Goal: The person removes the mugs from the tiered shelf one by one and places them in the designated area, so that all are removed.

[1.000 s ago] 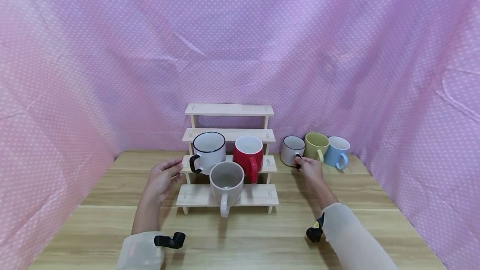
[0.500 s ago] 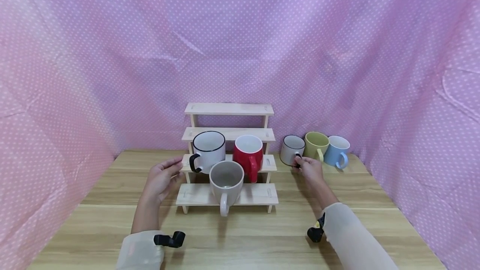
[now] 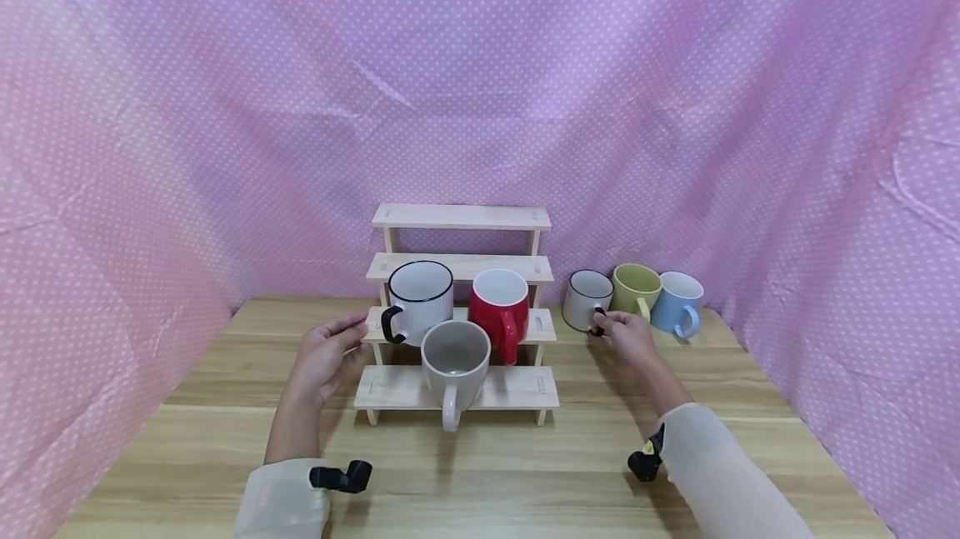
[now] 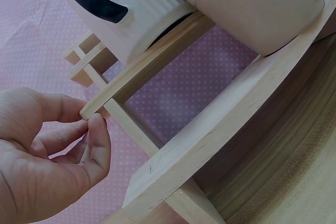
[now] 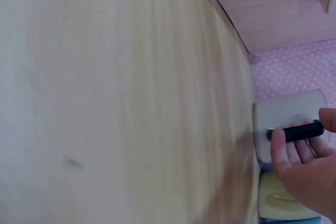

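Observation:
My left hand [image 3: 327,358] pinches the left end of a tier of the wooden step shelf [image 3: 461,217], thumb and finger on either side of the board in the left wrist view. On that tier stand a white mug with a black rim and black handle [image 3: 420,301] and a red mug [image 3: 491,314]. A beige mug [image 3: 453,360] sits on the lowest tier, its handle facing me. To the right of the shelf, my right hand [image 3: 632,341] grips the black handle of a smaller white mug [image 3: 583,306], upright on the table; the right wrist view shows fingers curled behind the handle [image 5: 299,131].
An olive-yellow mug [image 3: 633,285] and a light blue mug [image 3: 672,306] stand close together beside the small white mug. A pink dotted cloth [image 3: 480,72] hangs behind the wooden table [image 3: 480,489] and along its sides.
My right wrist and forearm have shifted slightly to the right while the fingers stay on the mug's handle. The left hand keeps its hold, and the mugs stay in their places.

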The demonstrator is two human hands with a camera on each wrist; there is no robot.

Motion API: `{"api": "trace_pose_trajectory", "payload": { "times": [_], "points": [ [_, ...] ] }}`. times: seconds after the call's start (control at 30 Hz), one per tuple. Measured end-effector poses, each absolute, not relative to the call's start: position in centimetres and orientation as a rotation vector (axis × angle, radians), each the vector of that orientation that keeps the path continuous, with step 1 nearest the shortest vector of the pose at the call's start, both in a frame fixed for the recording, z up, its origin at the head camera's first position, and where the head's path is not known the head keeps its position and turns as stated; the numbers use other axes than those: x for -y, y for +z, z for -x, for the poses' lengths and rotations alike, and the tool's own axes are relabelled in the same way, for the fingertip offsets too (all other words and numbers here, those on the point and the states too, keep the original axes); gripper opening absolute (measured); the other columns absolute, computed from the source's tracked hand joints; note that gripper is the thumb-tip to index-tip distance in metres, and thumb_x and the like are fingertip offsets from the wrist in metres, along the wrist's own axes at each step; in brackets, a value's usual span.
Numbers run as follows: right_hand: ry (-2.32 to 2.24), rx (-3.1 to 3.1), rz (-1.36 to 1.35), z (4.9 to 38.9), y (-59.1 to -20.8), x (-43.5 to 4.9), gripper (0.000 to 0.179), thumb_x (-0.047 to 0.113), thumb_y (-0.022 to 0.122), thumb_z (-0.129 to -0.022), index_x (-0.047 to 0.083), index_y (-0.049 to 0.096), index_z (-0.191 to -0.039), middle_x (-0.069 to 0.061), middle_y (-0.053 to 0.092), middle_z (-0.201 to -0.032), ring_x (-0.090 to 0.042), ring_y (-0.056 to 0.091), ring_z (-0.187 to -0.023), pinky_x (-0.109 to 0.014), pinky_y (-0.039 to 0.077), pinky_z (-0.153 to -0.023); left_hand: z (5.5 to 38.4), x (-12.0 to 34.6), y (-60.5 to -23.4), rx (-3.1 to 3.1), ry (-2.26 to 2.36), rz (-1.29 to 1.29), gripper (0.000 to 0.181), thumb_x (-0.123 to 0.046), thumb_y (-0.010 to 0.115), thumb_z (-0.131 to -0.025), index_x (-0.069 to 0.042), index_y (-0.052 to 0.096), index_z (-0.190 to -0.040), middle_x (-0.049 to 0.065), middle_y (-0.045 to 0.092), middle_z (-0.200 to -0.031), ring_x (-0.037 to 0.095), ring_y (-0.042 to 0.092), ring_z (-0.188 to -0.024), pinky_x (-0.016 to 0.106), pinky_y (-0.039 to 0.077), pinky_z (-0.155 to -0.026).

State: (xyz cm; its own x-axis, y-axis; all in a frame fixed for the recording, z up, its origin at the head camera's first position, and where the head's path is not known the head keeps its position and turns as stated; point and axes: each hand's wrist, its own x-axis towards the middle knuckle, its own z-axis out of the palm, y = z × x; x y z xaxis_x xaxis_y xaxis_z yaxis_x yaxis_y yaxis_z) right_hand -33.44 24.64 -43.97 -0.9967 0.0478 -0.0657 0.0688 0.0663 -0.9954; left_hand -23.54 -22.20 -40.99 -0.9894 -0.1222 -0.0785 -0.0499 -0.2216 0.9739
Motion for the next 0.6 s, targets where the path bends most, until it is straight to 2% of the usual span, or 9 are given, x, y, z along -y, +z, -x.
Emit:
{"api": "trace_pose_trajectory", "payload": {
  "times": [0.1, 0.23, 0.47, 0.6],
  "points": [
    [-1.940, -2.453, -0.065, 33.3, -43.5, -25.2, 0.034, 0.010, 0.059, -0.104, -0.020, 0.059, -0.121, -0.024, 0.068, -0.109, -0.022, 0.070, -0.094, -0.039, 0.059, -0.092, 23.6, 22.2, -41.0, 1.925, -2.417, -0.215, 0.048, 0.000, 0.057, -0.103, 0.013, 0.042, -0.147, 0.008, 0.060, -0.122, 0.008, 0.059, -0.092, 0.017, 0.056, -0.080],
    [-1.707, -2.681, -0.015, 32.8, -42.5, -25.8, 0.032, 0.012, 0.058, -0.104, -0.015, 0.063, -0.119, -0.025, 0.067, -0.112, -0.026, 0.067, -0.091, -0.036, 0.061, -0.081, 23.5, 22.1, -41.0, 1.907, -2.434, -0.210, 0.047, 0.001, 0.056, -0.103, 0.014, 0.042, -0.146, 0.008, 0.062, -0.116, 0.009, 0.060, -0.092, 0.017, 0.055, -0.078],
    [-1.569, -2.861, 0.090, 32.2, -40.4, -26.4, 0.029, 0.015, 0.062, -0.103, -0.011, 0.067, -0.115, -0.022, 0.070, -0.106, -0.013, 0.062, -0.080, -0.026, 0.056, -0.069, 23.5, 22.1, -40.9, 1.885, -2.442, -0.209, 0.046, 0.001, 0.059, -0.102, 0.015, 0.044, -0.144, 0.004, 0.064, -0.109, 0.009, 0.061, -0.090, 0.017, 0.055, -0.075],
    [-1.503, -2.907, 0.209, 32.0, -39.5, -26.5, 0.028, 0.015, 0.063, -0.102, -0.009, 0.069, -0.116, -0.022, 0.071, -0.107, -0.014, 0.062, -0.080, -0.022, 0.053, -0.066, 23.6, 22.1, -40.9, 1.881, -2.442, -0.213, 0.046, 0.001, 0.059, -0.102, 0.014, 0.044, -0.143, 0.004, 0.064, -0.109, 0.009, 0.061, -0.090, 0.016, 0.055, -0.075]
  ]
}}
